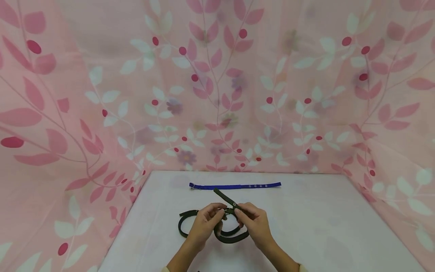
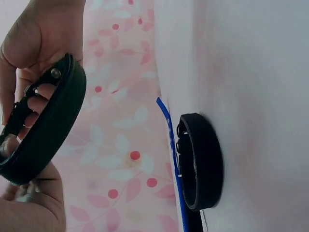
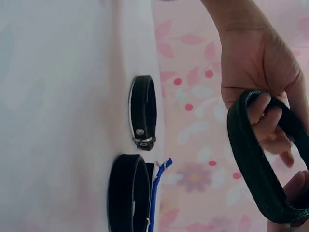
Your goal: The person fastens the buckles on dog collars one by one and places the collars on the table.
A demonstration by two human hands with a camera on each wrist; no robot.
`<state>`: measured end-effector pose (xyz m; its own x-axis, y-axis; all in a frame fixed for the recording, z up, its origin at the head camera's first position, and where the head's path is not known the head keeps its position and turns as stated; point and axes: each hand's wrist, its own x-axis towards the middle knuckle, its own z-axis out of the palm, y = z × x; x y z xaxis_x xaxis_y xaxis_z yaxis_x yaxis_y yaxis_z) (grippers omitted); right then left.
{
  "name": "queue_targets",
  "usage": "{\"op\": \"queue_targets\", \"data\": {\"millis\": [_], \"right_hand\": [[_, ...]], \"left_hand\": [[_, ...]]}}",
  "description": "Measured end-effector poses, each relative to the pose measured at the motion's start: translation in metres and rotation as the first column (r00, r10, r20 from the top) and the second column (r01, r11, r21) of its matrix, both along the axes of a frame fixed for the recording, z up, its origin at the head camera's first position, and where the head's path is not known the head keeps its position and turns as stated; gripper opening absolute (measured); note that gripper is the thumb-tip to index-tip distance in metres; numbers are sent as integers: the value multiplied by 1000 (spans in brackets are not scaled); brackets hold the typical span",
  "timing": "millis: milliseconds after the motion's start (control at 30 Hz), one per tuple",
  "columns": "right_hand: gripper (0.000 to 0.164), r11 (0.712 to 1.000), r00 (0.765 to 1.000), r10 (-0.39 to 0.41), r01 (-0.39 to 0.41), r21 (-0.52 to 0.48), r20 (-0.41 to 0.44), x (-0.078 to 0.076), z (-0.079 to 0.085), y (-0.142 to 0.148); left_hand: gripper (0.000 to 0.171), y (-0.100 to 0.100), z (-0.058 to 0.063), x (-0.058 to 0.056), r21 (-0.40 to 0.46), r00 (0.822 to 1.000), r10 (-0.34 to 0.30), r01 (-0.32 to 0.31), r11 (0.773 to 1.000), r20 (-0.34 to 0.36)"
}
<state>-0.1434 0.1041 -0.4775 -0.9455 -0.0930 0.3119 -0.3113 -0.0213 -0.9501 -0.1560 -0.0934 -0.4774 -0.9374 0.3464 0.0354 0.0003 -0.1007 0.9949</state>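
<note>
at the bottom of the head view, pale yellow sleeve cuffs point(image 1: 302, 268) edge both wrists. above them, low in the centre of the frame, the left hand point(image 1: 205, 224) pinches a dark green loop-shaped woven strap point(image 1: 232, 240) between thumb and fingers, and the right hand point(image 1: 255, 223) pinches it from the other side, near a small metal ring. the strap's loop hangs between the hands, its free end slanting to the upper left.

lower left of centre, just beside the left hand and partly hidden by it, is a thin black band bent into a loop point(image 1: 180, 226). in the right wrist view, two dark loops rest on edge on the white cloth-covered table point(image 1: 306, 219): a buckled one with metal rivets point(image 3: 138, 106), and a broader black one point(image 3: 120, 193) lower in that frame.

beyond the hands, a flat bright blue strap with metal eyelets point(image 1: 224, 187) lies across the table. behind it, pink leaf-patterned fabric point(image 1: 217, 94) fills the upper frame.
</note>
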Motion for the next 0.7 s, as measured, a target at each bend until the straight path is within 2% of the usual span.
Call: {"op": "queue_targets", "data": {"millis": [67, 200, 367, 600, 700], "right_hand": [[16, 1000, 1000, -25, 25, 2, 14, 0, 2, 0], [15, 998, 999, -40, 40, 40, 13, -1, 4, 1], [13, 985, 994, -69, 81, 150, -86, -4, 3, 2], [12, 966, 976, -75, 122, 229, -203, -4, 4, -3], [18, 956, 967, -104, 161, 244, -232, -4, 6, -3]], "left_hand": [[37, 2, -2, 2, -6, 999, -27, 27, 1000, -31], [33, 5, -3, 5, -29, 996, -16, 13, 999, -86], [27, 5, -2, 5, -70, 996, 4, -10, 997, -85], [25, 7, -6, 9, -152, 983, 4, -33, 988, -186], [24, 6, -7, 8, -156, 980, 10, -41, 987, -197]]}}
